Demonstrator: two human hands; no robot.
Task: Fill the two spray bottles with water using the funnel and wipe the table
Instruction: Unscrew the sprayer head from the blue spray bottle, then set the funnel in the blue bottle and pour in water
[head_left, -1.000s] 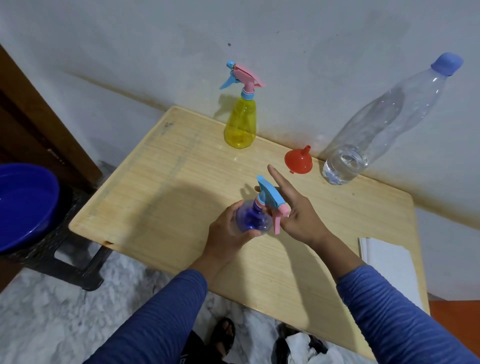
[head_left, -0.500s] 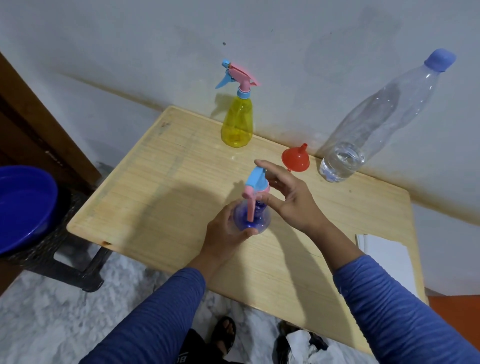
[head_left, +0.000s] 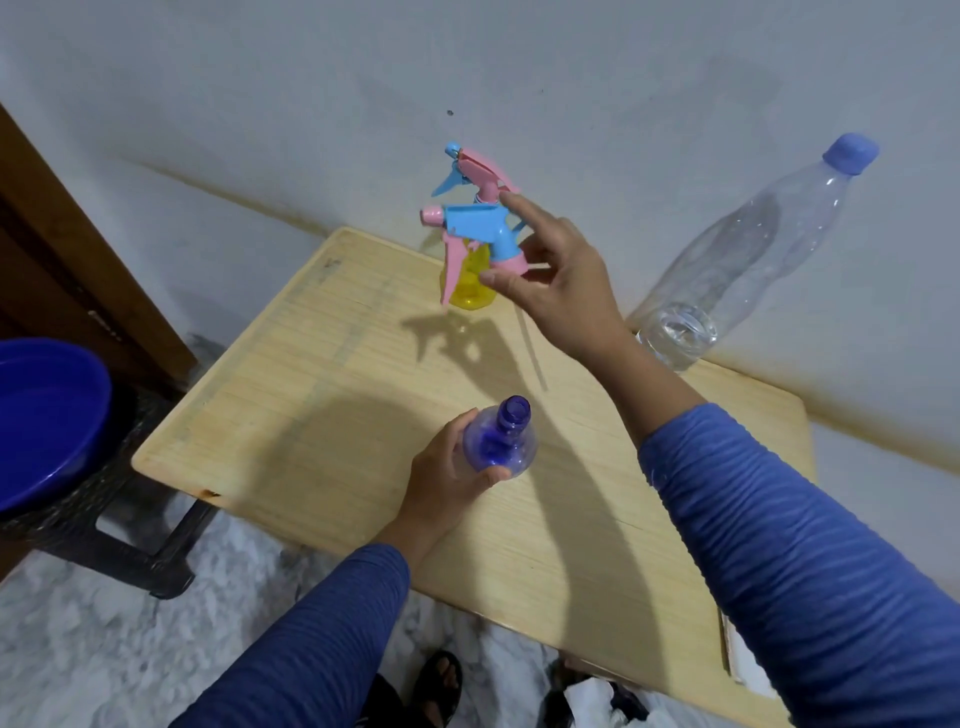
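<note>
My left hand (head_left: 447, 473) grips a blue spray bottle (head_left: 501, 447) standing on the wooden table (head_left: 322, 405); its neck is uncapped and open. Above the table my right hand (head_left: 556, 280) pinches the blue and pink spray head (head_left: 478, 228) by its collar, lifted clear of the bottle, with its thin dip tube (head_left: 532, 345) hanging down. Behind it a yellow spray bottle (head_left: 470, 283) with a pink and blue head stands near the wall. A large clear water bottle (head_left: 748, 260) with a blue cap holds a little water at the back right. The funnel is hidden behind my right arm.
A dark blue basin (head_left: 47, 415) sits on a black stool left of the table. A white folded cloth or paper (head_left: 748, 670) lies at the table's right front edge. The wall runs close behind the table, and a brown door frame stands at the left.
My right hand has unscrewed the spray head and lifted it up and back, off the blue bottle. My left hand still holds the bottle in place.
</note>
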